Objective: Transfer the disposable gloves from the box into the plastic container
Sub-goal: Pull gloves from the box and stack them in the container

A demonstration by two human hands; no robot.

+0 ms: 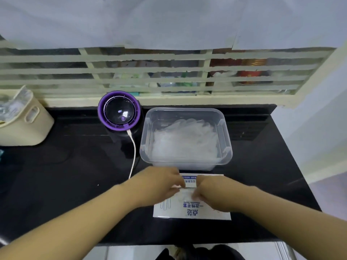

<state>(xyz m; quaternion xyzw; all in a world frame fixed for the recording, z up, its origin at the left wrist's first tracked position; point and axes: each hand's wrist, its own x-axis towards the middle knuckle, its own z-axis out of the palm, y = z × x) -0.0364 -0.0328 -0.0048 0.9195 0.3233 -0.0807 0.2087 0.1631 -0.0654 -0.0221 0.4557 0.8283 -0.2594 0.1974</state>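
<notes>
- The left grip [159,184] lies on the far left part of the box [191,212], fingers curled and pinching the box's raised flap.
- The right grip [212,194] sits just beside it on the same box, fingers curled at the flap's other end; blur hides whether they actually pinch anything.
- Between the two grips, pale crinkled film shows in the box's opening.
- The box lies flat on the black desk [65,184] under both grips.
- Just beyond the grips stands the plastic container [226,147], lidless, with a heap of clear gloves [185,141] inside.
- Beyond the left grip stands a purple device [119,111], its white cable [133,152] running back towards that grip.
- Far off to the left grip's outer side stands a beige basket [24,128].
</notes>
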